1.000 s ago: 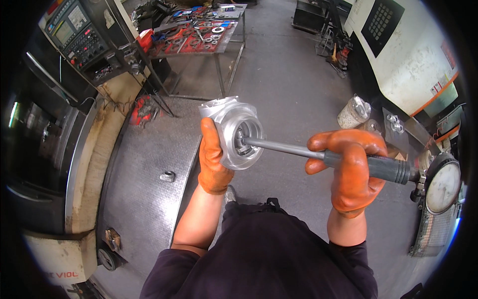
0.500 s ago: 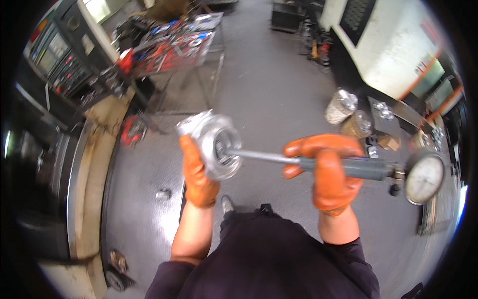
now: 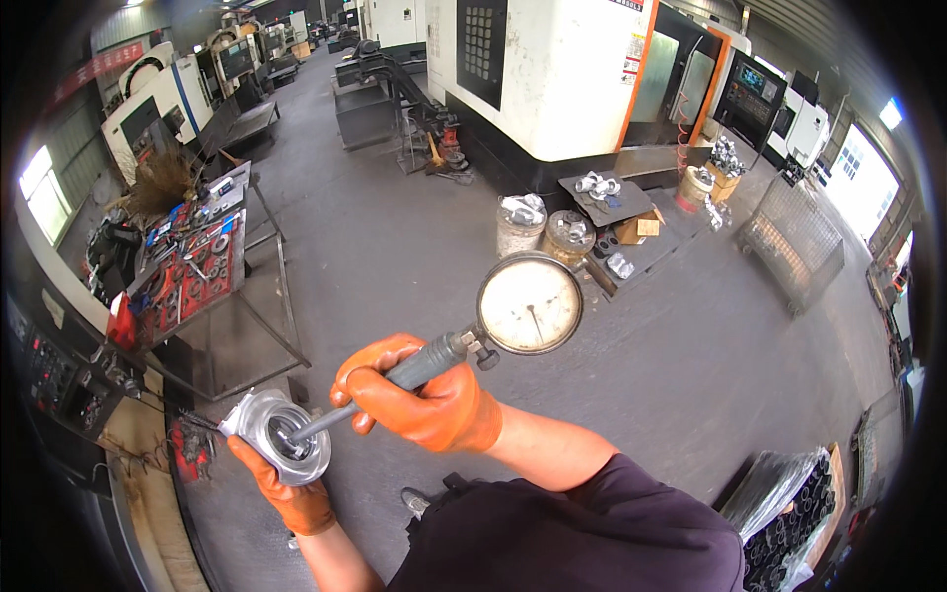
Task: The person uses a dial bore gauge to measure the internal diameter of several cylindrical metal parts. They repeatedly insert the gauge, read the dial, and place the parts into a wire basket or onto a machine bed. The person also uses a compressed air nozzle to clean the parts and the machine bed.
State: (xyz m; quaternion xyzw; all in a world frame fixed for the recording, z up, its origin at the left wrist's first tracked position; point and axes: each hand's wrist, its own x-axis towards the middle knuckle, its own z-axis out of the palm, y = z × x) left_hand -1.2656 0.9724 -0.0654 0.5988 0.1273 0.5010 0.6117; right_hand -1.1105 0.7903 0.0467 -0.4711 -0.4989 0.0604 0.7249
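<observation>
Metal housing (image 3: 261, 431), where is it?

In the left hand (image 3: 288, 495), fingers gripping its outside, ahead-left of the torso (image 3: 562, 538).

Right hand (image 3: 434, 409) doing what?

Wrapped around the handle of the dial gauge (image 3: 432, 358). Rod runs into the housing's bore; whitish round face points up.

Farther out?

Tool bench (image 3: 241, 261) at left, bucket (image 3: 517, 242) of shiny metal pieces (image 3: 525, 209) ahead, big white machine (image 3: 552, 89) behind it.

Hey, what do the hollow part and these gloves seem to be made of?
The hollow part seems bare machined metal, possibly aluminium: pale silver with bright reflections. The gloves look rubber or rubber-coated: smooth, orange, with glossy highlights.
</observation>
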